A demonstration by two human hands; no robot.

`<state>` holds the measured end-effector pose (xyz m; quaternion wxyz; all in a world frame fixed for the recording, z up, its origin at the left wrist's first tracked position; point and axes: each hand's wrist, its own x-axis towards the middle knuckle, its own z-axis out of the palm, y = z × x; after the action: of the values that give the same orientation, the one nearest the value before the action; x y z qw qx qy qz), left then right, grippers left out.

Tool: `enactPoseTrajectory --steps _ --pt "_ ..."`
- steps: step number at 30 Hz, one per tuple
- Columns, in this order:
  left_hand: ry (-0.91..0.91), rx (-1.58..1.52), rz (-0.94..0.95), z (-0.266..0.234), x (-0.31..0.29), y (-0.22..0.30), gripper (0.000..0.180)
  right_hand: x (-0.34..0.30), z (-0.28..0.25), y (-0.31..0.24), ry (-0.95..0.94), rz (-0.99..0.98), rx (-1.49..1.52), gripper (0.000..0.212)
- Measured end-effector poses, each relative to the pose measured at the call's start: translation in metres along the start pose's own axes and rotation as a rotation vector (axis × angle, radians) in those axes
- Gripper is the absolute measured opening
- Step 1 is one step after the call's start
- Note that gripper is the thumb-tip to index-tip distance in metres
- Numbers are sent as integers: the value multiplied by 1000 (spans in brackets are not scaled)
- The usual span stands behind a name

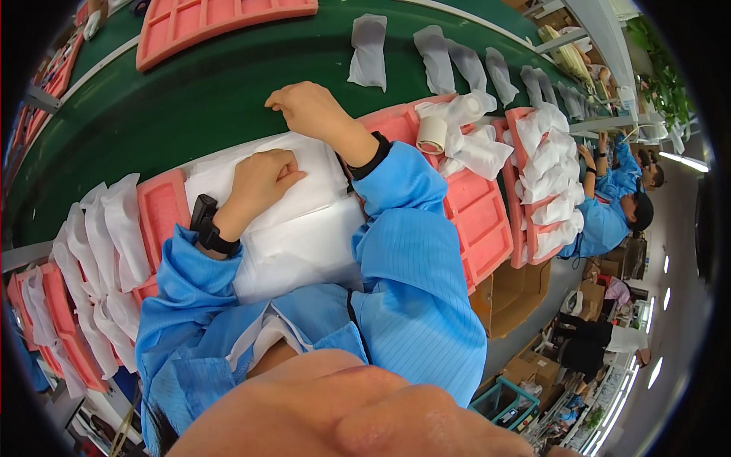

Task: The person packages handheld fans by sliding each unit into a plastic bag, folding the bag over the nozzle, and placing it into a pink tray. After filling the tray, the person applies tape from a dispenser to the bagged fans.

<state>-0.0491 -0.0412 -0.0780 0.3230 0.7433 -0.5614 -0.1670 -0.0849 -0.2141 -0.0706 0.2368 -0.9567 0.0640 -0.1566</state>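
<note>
1. A person in a blue work jacket (415, 282) holds both hands over a green worktop (99, 145), with a stack of thin white sheets (304, 244) directly in front of the body.

2. The left hand (260, 183) is over the stack, its fingers loosely curled and its thumb pointing right; whether it touches or pinches a sheet, one cannot tell.

3. The right hand (308, 110) is just past the stack's far edge, above the worktop, fingers bent and directed left; whether the fingertips pinch anything is unclear.

4. A black band with a bulky black device (205, 215) circles the left wrist, above the stack's left part; a plain black band (373, 156) circles the right, by its far right corner.

5. Immediately left of the stack is a pink compartmented tray (162, 206), with white-wrapped pieces (122, 225) lined up farther left.

6. Right of the stack, a second pink tray (480, 217) bears a white cylinder (432, 133) and loosely wrapped bundles (483, 152); farther right, more bundles (554, 179) crowd another tray.

7. Beyond the stack, a row of translucent sleeved pieces (434, 61) runs off rightward, and a large pink tray (228, 19) lies at far left.

8. Co-workers in blue (605, 217) appear well to the stack's right.
</note>
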Motion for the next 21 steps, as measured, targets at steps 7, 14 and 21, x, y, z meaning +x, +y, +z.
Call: enactPoseTrajectory --steps 7,14,21 --pt "-10 10 23 -2 2 2 19 -1 -27 -4 25 20 -5 21" --pt "-25 -5 -13 -1 0 -2 19 -74 -141 30 299 218 -291 35" --pt "-20 -6 8 -1 4 -1 19 -188 -167 106 -71 625 -518 46"
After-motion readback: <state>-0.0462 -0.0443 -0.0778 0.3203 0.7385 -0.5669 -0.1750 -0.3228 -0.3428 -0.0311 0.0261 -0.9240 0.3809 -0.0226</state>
